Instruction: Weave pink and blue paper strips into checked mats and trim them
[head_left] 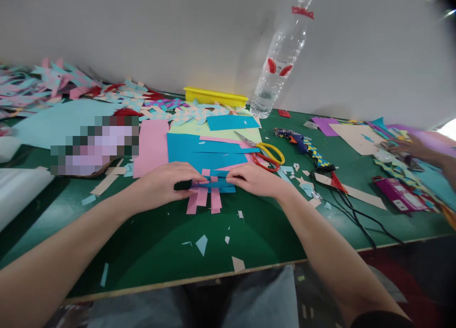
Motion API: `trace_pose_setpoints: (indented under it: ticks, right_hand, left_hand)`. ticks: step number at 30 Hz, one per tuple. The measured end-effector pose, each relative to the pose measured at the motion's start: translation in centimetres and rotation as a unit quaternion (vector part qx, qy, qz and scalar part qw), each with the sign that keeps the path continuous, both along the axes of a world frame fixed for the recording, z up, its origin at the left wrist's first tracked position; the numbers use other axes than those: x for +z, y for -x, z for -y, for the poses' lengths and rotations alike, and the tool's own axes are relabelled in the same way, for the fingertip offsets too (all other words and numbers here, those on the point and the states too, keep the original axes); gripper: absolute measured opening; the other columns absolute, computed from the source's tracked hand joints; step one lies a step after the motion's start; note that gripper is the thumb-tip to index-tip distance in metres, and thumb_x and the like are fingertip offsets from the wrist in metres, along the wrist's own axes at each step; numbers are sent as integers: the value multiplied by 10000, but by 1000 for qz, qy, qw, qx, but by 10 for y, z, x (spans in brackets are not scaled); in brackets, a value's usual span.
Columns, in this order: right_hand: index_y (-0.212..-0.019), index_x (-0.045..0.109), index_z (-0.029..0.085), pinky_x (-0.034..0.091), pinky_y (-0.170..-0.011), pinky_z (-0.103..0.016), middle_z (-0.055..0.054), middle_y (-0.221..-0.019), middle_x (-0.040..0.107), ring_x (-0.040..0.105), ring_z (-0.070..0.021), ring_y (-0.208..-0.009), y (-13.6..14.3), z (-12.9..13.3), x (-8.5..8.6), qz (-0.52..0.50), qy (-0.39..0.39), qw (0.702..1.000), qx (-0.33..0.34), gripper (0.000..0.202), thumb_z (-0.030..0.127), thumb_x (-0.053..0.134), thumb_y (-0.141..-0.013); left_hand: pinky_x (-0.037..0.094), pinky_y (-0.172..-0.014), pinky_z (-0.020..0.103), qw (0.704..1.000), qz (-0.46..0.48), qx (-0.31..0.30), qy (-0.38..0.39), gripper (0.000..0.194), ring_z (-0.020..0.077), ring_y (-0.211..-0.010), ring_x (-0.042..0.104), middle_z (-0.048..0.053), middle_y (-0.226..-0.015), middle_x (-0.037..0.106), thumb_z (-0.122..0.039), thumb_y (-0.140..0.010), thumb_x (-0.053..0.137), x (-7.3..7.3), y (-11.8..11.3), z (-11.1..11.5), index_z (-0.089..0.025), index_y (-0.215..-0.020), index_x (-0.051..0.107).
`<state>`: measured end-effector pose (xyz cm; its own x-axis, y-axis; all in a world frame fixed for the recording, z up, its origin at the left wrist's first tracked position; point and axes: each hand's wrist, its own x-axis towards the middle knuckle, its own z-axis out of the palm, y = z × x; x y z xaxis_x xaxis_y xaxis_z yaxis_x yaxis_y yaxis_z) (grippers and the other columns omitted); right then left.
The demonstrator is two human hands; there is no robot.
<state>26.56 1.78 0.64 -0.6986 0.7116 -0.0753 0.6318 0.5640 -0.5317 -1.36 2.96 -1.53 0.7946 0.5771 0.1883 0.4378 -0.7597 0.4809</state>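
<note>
Paper-strip weaving apparently going on. Left hand [173,181] pinching blue paper strips [223,183] near left end, right hand [255,179] pinching right end; pink paper strips [202,197] crossing between hands. Next move probably calling for steady grip, strips aligned.

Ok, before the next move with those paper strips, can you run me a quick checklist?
1. Hands at the strips: ok; left hand at the left side, right hand at the right.
2. Pink strips across blue strips: ok.
3. Every crossing flat: cannot tell; the left hand hides some.
4. Yellow-handled scissors set down: ok, lying beyond the right hand.
5. Table in front free of scraps: not ok; several lie there.
6. Other person's hand away: ok, far right.
</note>
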Motion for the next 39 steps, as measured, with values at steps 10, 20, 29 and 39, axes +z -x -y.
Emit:
trace_pose_setpoints:
  ticks: [10,20,29,39]
  right_hand:
    - [-862,625,173,407,-708,-296,-46,-922,678,574,-167,-802,-1,-1,-4,-4,-2,1000,5,260,274,417,-981]
    - [-874,639,171,407,-704,-294,-50,-947,684,584,-169,-819,0,-1,-1,-1,6,1000,0,260,280,427,-977]
    - [-893,654,173,408,-707,-291,-50,-953,689,590,-172,-830,-1,-1,-3,-4,-5,1000,2,274,294,424,-980]
    - [-901,684,179,377,-615,-267,-36,-883,681,561,-142,-724,-3,1,1,-21,13,1000,4,338,467,509,-927]
  left_hand:
    - [521,-836,347,998,-26,44,26,287,215,-987,657,22,-1121,705,-426,-920,523,-4,1,0,-292,-1146,639]
    - [528,-874,377,998,-30,51,35,331,240,-1037,654,34,-1171,697,-452,-876,567,-2,-1,1,-282,-1148,648]
    - [488,-951,384,996,-20,42,81,724,276,-1118,605,41,-1276,636,-621,-691,718,14,-1,10,-316,-1325,546]
    - [493,-838,324,997,-9,37,63,489,236,-989,642,67,-1103,701,-560,-961,344,11,-4,10,-233,-1153,653]
